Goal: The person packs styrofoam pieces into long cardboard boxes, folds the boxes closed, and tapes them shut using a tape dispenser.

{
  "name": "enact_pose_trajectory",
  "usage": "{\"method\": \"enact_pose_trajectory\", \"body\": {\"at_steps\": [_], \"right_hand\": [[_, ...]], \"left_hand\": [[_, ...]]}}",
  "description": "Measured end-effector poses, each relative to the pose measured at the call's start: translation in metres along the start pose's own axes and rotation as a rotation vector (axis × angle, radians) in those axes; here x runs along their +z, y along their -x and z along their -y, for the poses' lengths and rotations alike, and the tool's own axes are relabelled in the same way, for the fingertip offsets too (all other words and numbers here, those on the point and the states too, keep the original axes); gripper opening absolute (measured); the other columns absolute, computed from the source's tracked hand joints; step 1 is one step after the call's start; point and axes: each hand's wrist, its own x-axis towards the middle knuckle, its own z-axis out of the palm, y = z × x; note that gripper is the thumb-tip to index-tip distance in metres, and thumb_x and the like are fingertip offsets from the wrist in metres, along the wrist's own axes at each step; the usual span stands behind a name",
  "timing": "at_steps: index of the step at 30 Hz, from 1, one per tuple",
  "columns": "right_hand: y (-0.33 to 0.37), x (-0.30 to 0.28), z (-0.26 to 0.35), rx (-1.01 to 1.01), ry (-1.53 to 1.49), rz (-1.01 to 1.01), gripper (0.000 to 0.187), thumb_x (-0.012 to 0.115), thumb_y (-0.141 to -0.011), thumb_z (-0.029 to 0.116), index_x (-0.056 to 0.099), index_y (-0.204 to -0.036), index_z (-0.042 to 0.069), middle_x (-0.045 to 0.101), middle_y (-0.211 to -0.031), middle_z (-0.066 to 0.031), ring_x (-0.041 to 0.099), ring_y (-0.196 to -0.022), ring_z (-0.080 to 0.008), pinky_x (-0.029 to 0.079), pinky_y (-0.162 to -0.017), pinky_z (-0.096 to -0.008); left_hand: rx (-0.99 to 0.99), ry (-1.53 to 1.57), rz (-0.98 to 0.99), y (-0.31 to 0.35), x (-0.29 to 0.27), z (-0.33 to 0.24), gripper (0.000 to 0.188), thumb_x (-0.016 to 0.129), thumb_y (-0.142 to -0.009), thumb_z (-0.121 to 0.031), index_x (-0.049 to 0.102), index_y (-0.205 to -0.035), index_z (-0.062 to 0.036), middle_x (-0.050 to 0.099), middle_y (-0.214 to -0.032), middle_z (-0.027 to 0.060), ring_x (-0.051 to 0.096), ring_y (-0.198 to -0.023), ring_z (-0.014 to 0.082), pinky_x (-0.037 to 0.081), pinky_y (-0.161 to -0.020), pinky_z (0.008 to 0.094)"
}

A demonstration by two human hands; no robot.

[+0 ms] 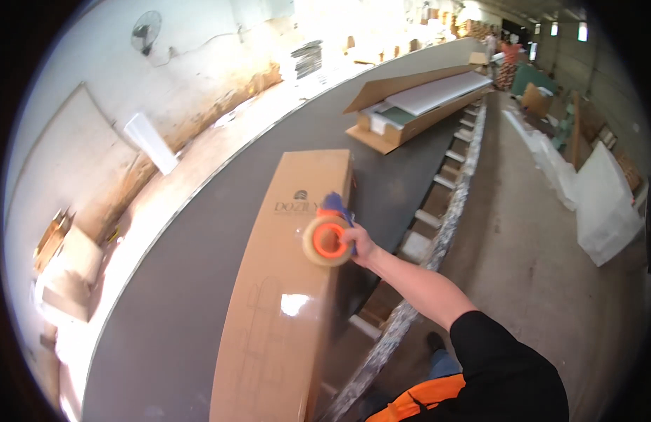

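Observation:
My right hand [361, 243] is closed around the handle of a tape dispenser [334, 204], which has a blue body and an orange hub carrying a wide roll of tape [315, 254]. The dispenser is over the top of a long, closed cardboard box [269, 309] lying lengthwise in front of me; I cannot tell whether the two touch. Dark print marks the box near its far end, and a shiny patch on its top reflects light. My left hand is out of view.
The box lies on a dark conveyor belt [178, 281] curving away. Farther along it sits an open carton [417, 126] with white foam and a green piece inside. A metal rail [438, 260] borders the belt on the right. White wrapped sheets [603, 204] stand on the floor; people [507, 63] are far off.

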Motion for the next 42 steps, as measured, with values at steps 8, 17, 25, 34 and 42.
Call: {"method": "enact_pose_trajectory", "body": {"at_steps": [8, 17, 25, 34, 42], "right_hand": [[0.010, 0.193, -0.121, 0.196, 0.476, -0.098, 0.020, 0.069, -0.056, 0.016, 0.064, -0.067, 0.000, 0.062, -0.066, -0.0075, 0.060, -0.062, -0.0178, 0.049, -0.060, -0.0324], [0.193, 0.270, -0.186, 0.197, 1.143, 0.426, 0.083, 0.072, -0.070, 0.043, 0.046, -0.135, -0.003, 0.045, -0.133, -0.0291, 0.043, -0.126, -0.0386, 0.035, -0.107, -0.0450], [0.324, 0.157, -0.177, 0.056, 1.036, 0.531, 0.102, 0.065, -0.084, 0.050, 0.012, -0.151, -0.006, 0.018, -0.153, -0.0311, 0.018, -0.142, -0.0469, 0.018, -0.118, -0.0505], [0.428, 0.159, -0.232, 0.367, 0.831, 0.624, 0.112, 0.059, -0.085, 0.063, 0.001, -0.152, -0.006, 0.009, -0.158, -0.0287, 0.017, -0.145, -0.0435, 0.017, -0.119, -0.0456], [0.534, 0.171, -0.267, 0.390, 0.816, 0.506, 0.129, 0.071, -0.073, 0.067, -0.004, -0.153, -0.002, 0.010, -0.156, -0.0306, 0.021, -0.144, -0.0441, 0.025, -0.118, -0.0461]], "left_hand": [[0.050, 0.026, -0.094, 0.099, -0.015, 0.039, 0.044, 0.049, -0.100, -0.040, 0.068, -0.115, -0.0035, 0.070, -0.105, 0.0201, 0.066, -0.098, 0.0328, 0.052, -0.086, 0.0394], [-0.316, -0.214, -0.192, 0.253, -0.049, 0.066, 0.058, 0.040, -0.099, -0.054, 0.063, -0.091, -0.0010, 0.067, -0.092, 0.0232, 0.063, -0.086, 0.0434, 0.047, -0.076, 0.0515], [-0.395, -0.243, -0.192, 0.265, -0.052, 0.080, 0.060, 0.042, -0.097, -0.058, 0.066, -0.093, -0.0026, 0.069, -0.092, 0.0217, 0.065, -0.090, 0.0410, 0.048, -0.077, 0.0498], [-0.366, -0.241, -0.204, 0.251, -0.058, 0.096, 0.055, 0.046, -0.095, -0.055, 0.068, -0.095, -0.0049, 0.070, -0.090, 0.0193, 0.065, -0.088, 0.0411, 0.050, -0.077, 0.0497], [-0.342, -0.265, -0.145, 0.237, -0.068, 0.107, 0.058, 0.040, -0.095, -0.058, 0.066, -0.101, -0.0063, 0.070, -0.096, 0.0208, 0.064, -0.093, 0.0429, 0.049, -0.081, 0.0517]]}}
